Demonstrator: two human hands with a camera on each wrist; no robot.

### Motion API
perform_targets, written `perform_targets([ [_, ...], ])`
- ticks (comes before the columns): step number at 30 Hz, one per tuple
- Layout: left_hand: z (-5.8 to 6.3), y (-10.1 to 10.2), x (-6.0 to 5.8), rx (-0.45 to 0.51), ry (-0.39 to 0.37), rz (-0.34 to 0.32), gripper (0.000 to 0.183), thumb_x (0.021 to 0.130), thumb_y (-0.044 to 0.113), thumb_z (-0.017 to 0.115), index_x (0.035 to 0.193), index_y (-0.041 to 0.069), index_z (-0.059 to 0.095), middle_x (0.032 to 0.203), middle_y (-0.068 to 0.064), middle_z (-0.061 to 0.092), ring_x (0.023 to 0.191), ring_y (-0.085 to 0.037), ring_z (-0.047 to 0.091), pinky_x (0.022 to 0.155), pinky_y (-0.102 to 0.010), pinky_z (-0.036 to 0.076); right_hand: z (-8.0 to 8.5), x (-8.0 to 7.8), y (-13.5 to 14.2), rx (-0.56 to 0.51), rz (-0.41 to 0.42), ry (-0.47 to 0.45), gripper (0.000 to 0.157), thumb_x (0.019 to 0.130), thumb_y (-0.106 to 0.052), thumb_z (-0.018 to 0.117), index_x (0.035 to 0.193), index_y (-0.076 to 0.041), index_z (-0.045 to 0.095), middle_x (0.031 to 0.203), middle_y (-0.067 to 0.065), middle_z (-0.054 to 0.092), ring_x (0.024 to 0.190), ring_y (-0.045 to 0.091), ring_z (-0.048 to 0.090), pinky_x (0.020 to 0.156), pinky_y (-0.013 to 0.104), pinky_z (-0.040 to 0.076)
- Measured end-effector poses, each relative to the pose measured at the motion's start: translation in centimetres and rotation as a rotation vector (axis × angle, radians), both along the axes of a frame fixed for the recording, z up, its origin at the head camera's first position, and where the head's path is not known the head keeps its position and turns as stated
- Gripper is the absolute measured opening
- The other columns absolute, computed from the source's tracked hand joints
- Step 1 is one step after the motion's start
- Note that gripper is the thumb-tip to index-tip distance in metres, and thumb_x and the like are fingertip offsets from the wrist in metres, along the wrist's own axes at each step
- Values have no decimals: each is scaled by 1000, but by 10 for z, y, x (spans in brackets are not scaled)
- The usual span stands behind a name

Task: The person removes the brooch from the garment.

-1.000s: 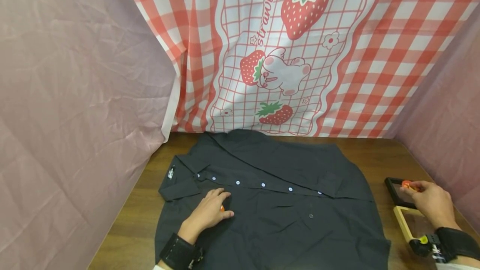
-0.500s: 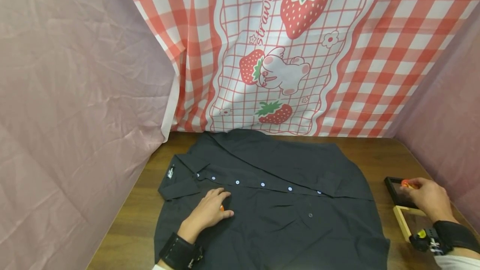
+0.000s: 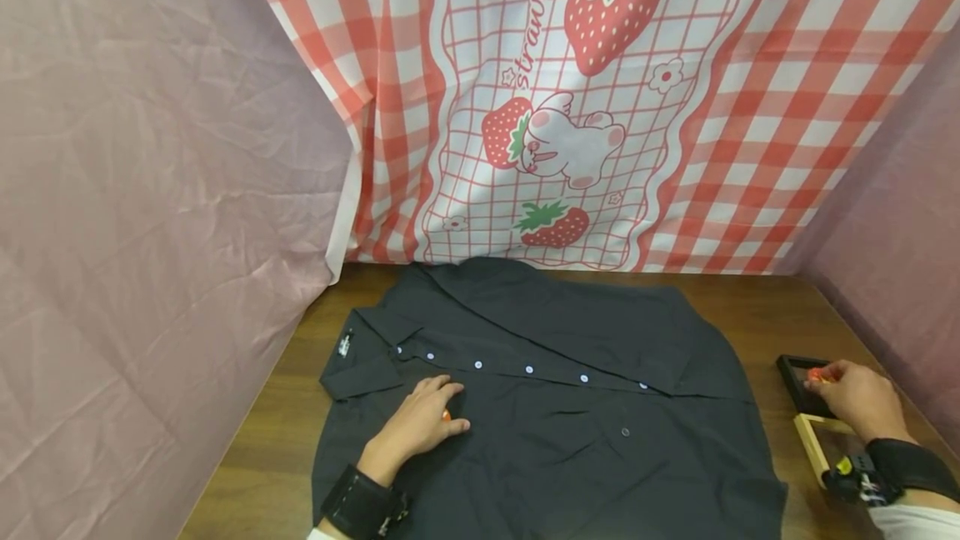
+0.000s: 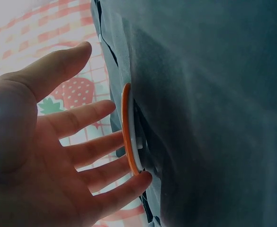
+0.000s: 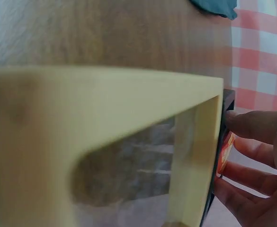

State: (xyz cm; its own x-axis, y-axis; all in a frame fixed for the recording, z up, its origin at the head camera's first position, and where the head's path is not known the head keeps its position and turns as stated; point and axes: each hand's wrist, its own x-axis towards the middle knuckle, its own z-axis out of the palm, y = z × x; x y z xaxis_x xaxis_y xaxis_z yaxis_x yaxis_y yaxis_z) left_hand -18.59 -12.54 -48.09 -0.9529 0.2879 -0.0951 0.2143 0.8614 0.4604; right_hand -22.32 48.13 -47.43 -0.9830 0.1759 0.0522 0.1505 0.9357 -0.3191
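Observation:
A dark button-up shirt (image 3: 555,327) lies spread over the table. On its front my left hand (image 3: 412,423) rests with relaxed, spread fingers. Beneath those fingers is a thin round badge (image 4: 128,127) with an orange edge and white back; fingertips touch its edge in the left wrist view, while the thumb stands apart. At the far right, my right hand (image 3: 862,400) holds a small red-and-yellow badge (image 3: 816,375) with thumb and fingertips, low over the black-framed tray (image 3: 787,386). Part of that badge is hidden behind the fingers.
A pale wooden-framed tray (image 3: 811,448) stands against the near side of the black one. Brown tabletop (image 3: 255,432) shows around the shirt. A red-and-white checked cloth (image 3: 810,107) hangs behind, with pink cloth walls (image 3: 150,190) at both sides.
My right hand has moved slightly, and the red-and-yellow badge sits a little lower in the black-framed tray. The left hand stays in place on the shirt.

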Motion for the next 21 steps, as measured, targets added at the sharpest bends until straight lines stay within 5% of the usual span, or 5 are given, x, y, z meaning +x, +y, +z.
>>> perform_targets([
  [21,0,1,-1,-15,-7,13,54,86,34,73,129,5,60,142,-22,49,134,-41,43,107,-58,40,-3,0,-3,19,16,18,31,87,-17,67,94,13,65,93,36,63,85,61,54,63,57,45],
])
